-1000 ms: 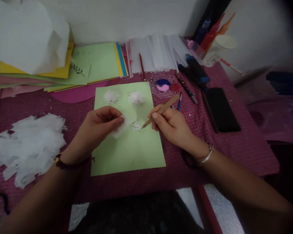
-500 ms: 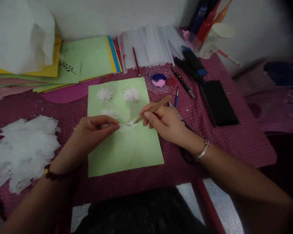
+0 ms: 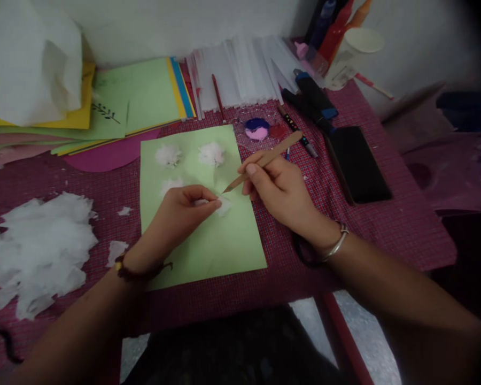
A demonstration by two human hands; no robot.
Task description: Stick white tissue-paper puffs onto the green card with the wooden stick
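A green sheet (image 3: 208, 240) lies on the checked cloth, bearing white paper tufts: one at upper left (image 3: 169, 155), one at upper right (image 3: 211, 154) and one (image 3: 172, 185) partly behind my left hand. My left hand (image 3: 190, 206) pinches a small white paper piece (image 3: 223, 206) over the middle of the sheet. In my right hand (image 3: 276, 182) is a flat wooden stick (image 3: 280, 148), its pointed tip just above that piece, near my left fingertips.
Torn white paper (image 3: 44, 246) is heaped at the left. Behind lie coloured sheets (image 3: 144, 91) and white strips (image 3: 240, 72). A paint palette (image 3: 257, 129), a pen (image 3: 308, 147), a glue gun (image 3: 315, 93) and a black phone (image 3: 358, 166) are at the right.
My left hand has moved right and slightly up with the paper piece. My right hand has shifted right and up, and the stick's tip has risen from the sheet.
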